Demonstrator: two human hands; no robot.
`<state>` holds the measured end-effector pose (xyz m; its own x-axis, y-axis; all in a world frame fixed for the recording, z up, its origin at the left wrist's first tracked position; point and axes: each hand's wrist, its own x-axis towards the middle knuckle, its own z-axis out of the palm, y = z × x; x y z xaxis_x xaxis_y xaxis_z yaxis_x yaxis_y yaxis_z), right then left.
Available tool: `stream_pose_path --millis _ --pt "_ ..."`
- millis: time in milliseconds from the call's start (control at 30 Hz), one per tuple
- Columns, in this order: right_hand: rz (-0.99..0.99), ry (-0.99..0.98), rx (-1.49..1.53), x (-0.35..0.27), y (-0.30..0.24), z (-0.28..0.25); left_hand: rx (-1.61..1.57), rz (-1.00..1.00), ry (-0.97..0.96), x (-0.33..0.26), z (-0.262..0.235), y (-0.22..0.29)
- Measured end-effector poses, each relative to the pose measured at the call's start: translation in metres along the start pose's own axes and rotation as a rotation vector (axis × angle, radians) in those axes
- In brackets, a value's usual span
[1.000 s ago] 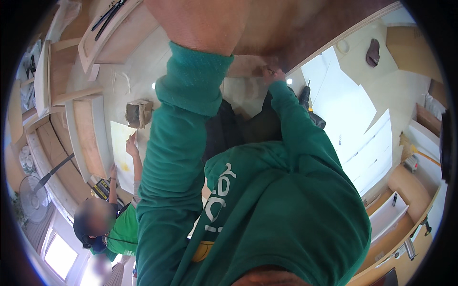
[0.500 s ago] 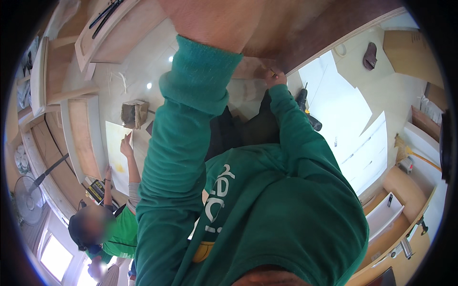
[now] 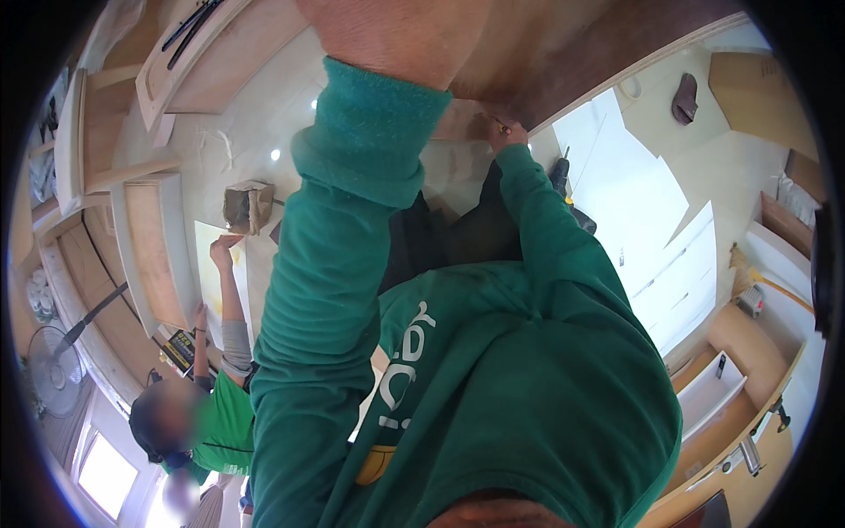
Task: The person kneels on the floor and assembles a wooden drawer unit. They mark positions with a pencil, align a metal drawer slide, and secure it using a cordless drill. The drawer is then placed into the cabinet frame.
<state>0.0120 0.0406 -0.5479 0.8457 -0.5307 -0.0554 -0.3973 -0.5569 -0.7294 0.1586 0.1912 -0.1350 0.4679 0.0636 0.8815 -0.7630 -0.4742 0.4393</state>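
Observation:
My left hand (image 3: 396, 40) reaches up past the top edge of the picture, close in front of a brown wooden panel (image 3: 607, 62). Only its wrist and back show; the fingers are out of sight. Lower down, my right hand (image 3: 511, 135) is at the panel's lower edge, closed around a small thin thing with a yellowish bit showing, its kind too small to make out. Beside my right forearm, a black cordless drill (image 3: 561, 176) with a yellow part lies on white sheets (image 3: 620, 189), partly hidden by my sleeve.
On the left, a co-worker in green (image 3: 224, 431) reaches over a pale, yellow-stained board (image 3: 211, 286). An open cardboard box (image 3: 249, 209) stands near it. Wooden frames (image 3: 154, 255) and a fan (image 3: 55, 370) are further left. A brown shoe (image 3: 684, 101) lies at far right.
My right hand has shifted very slightly up, still closed. The co-worker's nearer hand has moved a little left and up over the stained board. My left arm has barely moved.

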Motion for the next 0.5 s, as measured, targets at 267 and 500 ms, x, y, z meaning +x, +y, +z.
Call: stream_pose_path --millis 267,500 --pt "0.040 -0.111 -0.163 0.000 0.007 -0.005 -0.009 -0.009 -0.009 0.001 -0.002 0.003" --pt "0.012 0.049 0.008 -0.014 0.017 -0.009 -0.049 0.072 -0.016 0.001 -0.003 -0.006"
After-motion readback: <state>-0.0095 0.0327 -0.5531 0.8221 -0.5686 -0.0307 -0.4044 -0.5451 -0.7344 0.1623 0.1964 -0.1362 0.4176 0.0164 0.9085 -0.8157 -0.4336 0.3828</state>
